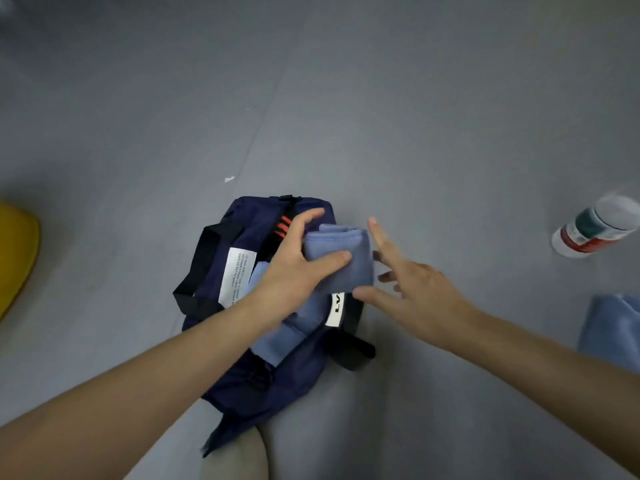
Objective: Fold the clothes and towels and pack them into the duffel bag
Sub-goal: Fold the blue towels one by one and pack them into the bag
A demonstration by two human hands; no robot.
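A navy duffel bag (242, 268) with black straps and white labels lies open on the grey floor in front of me. A folded light-blue towel (349, 258) sits over the bag's opening. My left hand (298, 265) grips its left end, thumb across the top and fingers behind. Just right of the towel, my right hand (412, 285) hovers with fingers spread, its thumb near the towel's lower right corner. More light-blue cloth (280, 337) lies under my left wrist, inside the bag.
Another light-blue cloth (613, 327) lies on the floor at the right edge. A white bottle with red and green label (595, 230) lies beyond it. A yellow object (15, 251) sits at the left edge. My knee (235, 459) is at the bottom.
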